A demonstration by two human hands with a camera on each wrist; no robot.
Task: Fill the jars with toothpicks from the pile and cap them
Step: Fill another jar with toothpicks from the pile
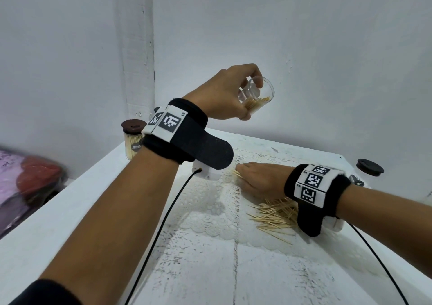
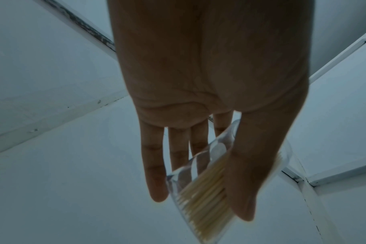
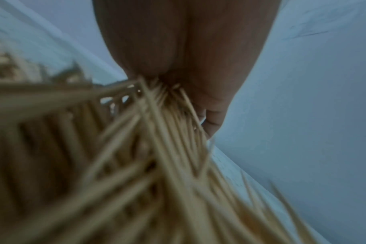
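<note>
My left hand (image 1: pixel 252 101) holds a clear open jar (image 1: pixel 266 94) tilted in the air above the table's far edge. Thumb and fingers grip its sides (image 2: pixel 198 204). A layer of toothpicks (image 2: pixel 201 189) lies along the jar's lower side. My right hand (image 1: pixel 243 176) rests knuckles-up on the table at the pile of toothpicks (image 1: pixel 275 213), fingers curled round a bunch whose tips stick out to the left. In the right wrist view the bunch (image 3: pixel 167 132) runs into the curled hand (image 3: pixel 188 102). A full jar with a brown cap (image 1: pixel 133 138) stands at the back left.
A dark lid (image 1: pixel 370 167) sits at the table's far right; what is under it I cannot tell. A white lace mat (image 1: pixel 210 201) covers the middle of the white table (image 1: pixel 198 269). Black cables trail from both wrists. Pink and red cloth (image 1: pixel 30 183) lies off the left edge.
</note>
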